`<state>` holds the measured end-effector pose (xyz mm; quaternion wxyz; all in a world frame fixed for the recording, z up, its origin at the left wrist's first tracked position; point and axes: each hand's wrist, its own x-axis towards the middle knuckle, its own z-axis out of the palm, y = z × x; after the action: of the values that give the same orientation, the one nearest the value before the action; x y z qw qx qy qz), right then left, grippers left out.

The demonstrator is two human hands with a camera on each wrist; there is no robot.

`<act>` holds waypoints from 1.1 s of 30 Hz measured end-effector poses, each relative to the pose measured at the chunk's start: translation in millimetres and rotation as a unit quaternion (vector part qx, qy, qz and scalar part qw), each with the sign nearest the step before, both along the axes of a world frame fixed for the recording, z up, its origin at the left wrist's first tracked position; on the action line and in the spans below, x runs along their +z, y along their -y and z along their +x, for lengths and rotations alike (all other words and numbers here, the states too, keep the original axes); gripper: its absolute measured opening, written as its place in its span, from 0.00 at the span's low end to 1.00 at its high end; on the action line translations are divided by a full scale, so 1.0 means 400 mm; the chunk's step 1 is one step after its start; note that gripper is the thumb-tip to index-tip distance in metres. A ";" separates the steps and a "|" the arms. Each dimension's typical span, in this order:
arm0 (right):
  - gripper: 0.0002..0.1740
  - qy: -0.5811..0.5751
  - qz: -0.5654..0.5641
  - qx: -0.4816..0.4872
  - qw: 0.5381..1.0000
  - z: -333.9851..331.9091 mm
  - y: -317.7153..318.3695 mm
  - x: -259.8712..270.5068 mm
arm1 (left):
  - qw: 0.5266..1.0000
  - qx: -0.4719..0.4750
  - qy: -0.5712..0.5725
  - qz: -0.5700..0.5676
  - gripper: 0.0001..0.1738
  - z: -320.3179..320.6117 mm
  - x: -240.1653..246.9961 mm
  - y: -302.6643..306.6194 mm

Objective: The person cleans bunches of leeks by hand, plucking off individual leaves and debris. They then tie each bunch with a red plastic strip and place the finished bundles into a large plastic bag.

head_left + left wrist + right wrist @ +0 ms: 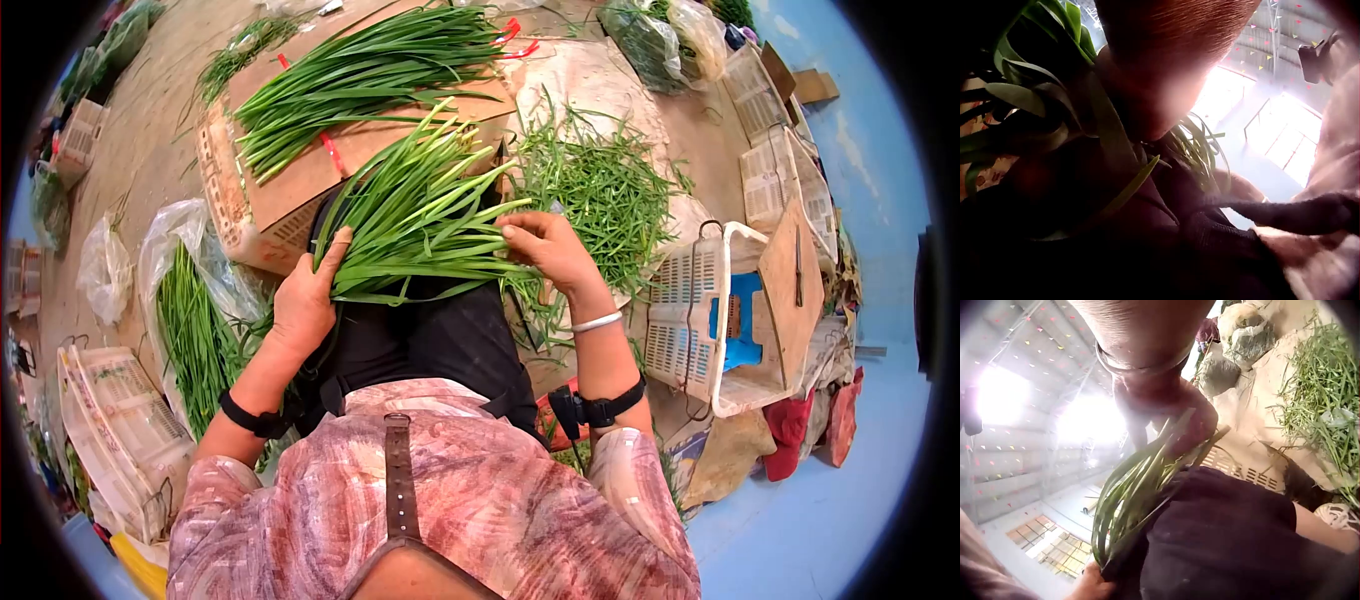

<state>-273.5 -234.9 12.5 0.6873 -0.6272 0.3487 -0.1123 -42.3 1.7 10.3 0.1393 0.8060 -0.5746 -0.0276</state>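
Note:
A loose bunch of garlic chives [420, 225] lies across the person's lap, its pale stem ends pointing right and up. The left hand [306, 300] holds the bunch at its leafy left side, thumb laid over the leaves. At the lower right stem ends, the right hand [556, 250] pinches a chive stem between thumb and forefinger. The right wrist view shows the chives [1141, 487] spread below that hand [1179, 419]; its fingertips are partly hidden. Close to the left wrist camera, dark leaves [1054, 100] and the hand fill much of the picture.
Chive bunches with red ties [370, 80] lie on cardboard [270, 195] over a crate ahead. A heap of loose green trimmings [590, 185] covers the sheet to the right. An open white crate [685, 310] stands at right. More chives [195, 320] sit in a plastic bag at left.

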 end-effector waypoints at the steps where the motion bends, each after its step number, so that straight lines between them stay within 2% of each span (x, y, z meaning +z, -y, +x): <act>1: 0.12 -0.013 0.008 0.004 1.000 -0.005 0.001 0.024 | 1.000 0.002 -0.001 0.000 0.49 0.001 -0.002 0.000; 2: 0.12 -0.014 0.008 0.005 1.000 -0.010 0.005 0.020 | 1.000 -0.003 0.004 -0.008 0.49 0.002 -0.005 0.000; 5: 0.10 0.057 0.119 -0.011 0.991 -0.030 0.009 -0.004 | 1.000 -0.013 0.002 -0.021 0.50 0.004 -0.008 0.000; 6: 0.10 0.056 0.120 -0.011 0.991 -0.042 0.012 -0.003 | 0.999 -0.017 -0.004 -0.027 0.49 0.005 -0.008 0.000; 8: 0.08 0.045 0.073 0.073 0.994 -0.062 0.019 0.011 | 1.000 -0.021 0.002 -0.019 0.49 0.006 -0.007 -0.001; 10: 0.09 0.019 0.090 0.096 0.991 -0.088 0.037 -0.004 | 1.000 -0.021 0.009 -0.013 0.49 0.007 -0.006 -0.001; 11: 0.08 -0.052 -0.048 0.114 0.991 -0.100 0.050 -0.015 | 0.999 -0.027 0.017 -0.019 0.48 0.005 -0.006 0.001; 12: 0.08 -0.121 -0.185 0.130 0.967 -0.107 0.059 -0.027 | 0.999 -0.033 0.025 -0.025 0.47 0.003 -0.006 0.002; 13: 0.07 -0.186 -0.335 0.100 0.918 -0.090 0.040 0.041 | 0.999 -0.031 0.025 -0.025 0.47 0.002 -0.004 0.004; 14: 0.07 -0.186 -0.335 0.103 0.918 -0.071 0.031 0.058 | 0.999 -0.035 0.026 -0.020 0.47 0.003 -0.001 0.003; 16: 0.08 -0.002 -0.437 -0.013 0.899 -0.029 0.013 0.079 | 0.999 -0.037 0.029 -0.015 0.46 0.003 0.001 0.005; 17: 0.12 -0.024 -0.502 0.049 0.863 -0.001 -0.005 0.104 | 0.998 -0.042 0.032 -0.018 0.46 0.002 0.002 0.007; 18: 0.11 -0.007 -0.548 0.094 0.831 0.031 -0.018 0.104 | 0.998 -0.049 0.035 -0.022 0.45 0.002 0.004 0.010; 20: 0.15 -0.039 -0.605 0.158 0.779 0.076 -0.039 0.066 | 0.998 -0.049 0.035 -0.023 0.45 0.001 0.006 0.011; 22: 0.15 -0.005 -0.622 0.167 0.765 0.077 -0.034 0.045 | 0.998 -0.044 0.035 -0.023 0.44 0.006 0.008 0.011; 24: 0.13 0.081 -0.574 0.135 0.804 0.051 -0.031 0.078 | 0.997 -0.053 0.023 -0.048 0.44 0.006 0.010 0.004; 26: 0.12 0.097 -0.515 0.145 0.839 0.018 -0.021 0.100 | 0.998 -0.047 0.027 -0.035 0.43 0.007 0.011 -0.006; 27: 0.10 0.106 -0.384 0.129 0.908 -0.002 -0.021 0.101 | 0.998 -0.047 0.035 -0.034 0.42 0.009 0.008 -0.007; 28: 0.09 0.113 -0.245 0.111 0.957 -0.024 -0.019 0.101 | 0.997 -0.047 0.044 -0.033 0.41 0.010 0.006 -0.007; 29: 0.10 0.106 -0.159 0.094 0.977 -0.049 -0.003 0.090 | 0.997 -0.047 0.043 -0.034 0.41 0.011 0.005 -0.005; 30: 0.08 0.127 -0.045 0.055 0.989 -0.071 0.008 0.087 | 0.997 -0.055 0.032 -0.043 0.42 0.014 0.003 -0.003; 33: 0.05 0.240 -0.016 0.021 0.970 -0.090 0.054 0.057 | 0.997 -0.059 0.021 -0.045 0.43 0.015 0.005 -0.007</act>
<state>-309.7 -256.4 35.2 0.7432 -0.5999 0.1586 -0.2503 -36.1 4.5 12.2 0.1615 0.7639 -0.6248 0.0076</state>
